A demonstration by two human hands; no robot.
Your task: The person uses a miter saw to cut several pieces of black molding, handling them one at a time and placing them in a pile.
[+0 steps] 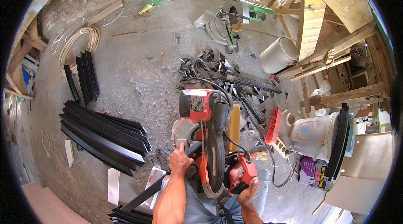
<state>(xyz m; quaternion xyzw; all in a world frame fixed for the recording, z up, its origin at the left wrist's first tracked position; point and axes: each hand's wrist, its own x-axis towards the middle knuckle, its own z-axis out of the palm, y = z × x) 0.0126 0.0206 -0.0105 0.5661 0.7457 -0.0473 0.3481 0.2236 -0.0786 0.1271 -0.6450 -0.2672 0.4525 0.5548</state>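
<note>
A red and black miter saw [196, 103] stands in front of me, between my legs, its round blade guard [215, 157] facing up. My right hand [248, 192] is wrapped round the saw's red handle [243, 173], with the thumb over its near side. On the saw's left side my left hand [180, 161] is closed and pressed down on a long black strip [142, 194]. That strip slants up from the lower left and passes behind my forearm to the saw. What the left fingertips touch is partly hidden.
Black strips [103, 136] lie stacked at left, near a coiled hose [79, 43]. Dark offcuts [205, 62] litter the floor beyond the saw. A green miter saw [237, 12] stands farther back. At right are a white bucket [315, 134], a red-handled tool [273, 125] and wooden framing [348, 92].
</note>
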